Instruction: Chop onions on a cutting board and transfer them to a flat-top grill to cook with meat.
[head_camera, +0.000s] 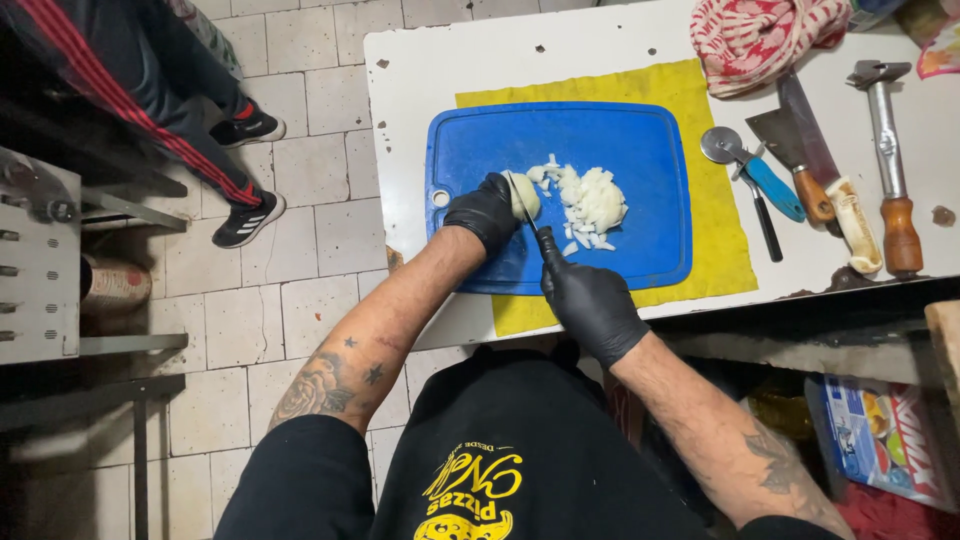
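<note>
i see my left hand (485, 210), black-gloved, clamped over the onion piece (524, 195) on the blue cutting board (620, 135), which lies on a yellow cloth (715, 235). my right hand (590, 300) is closed around the knife (525, 205), blade at the onion. chopped onion (592, 200) lies just beside it. a pizza wheel (750, 165) rests nearby.

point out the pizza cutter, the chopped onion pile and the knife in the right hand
pizza cutter (722, 145), head view, on the round steel wheel
chopped onion pile (595, 200), head view, on the middle of the white heap
knife (524, 205), head view, on the blade beside the onion piece
</note>
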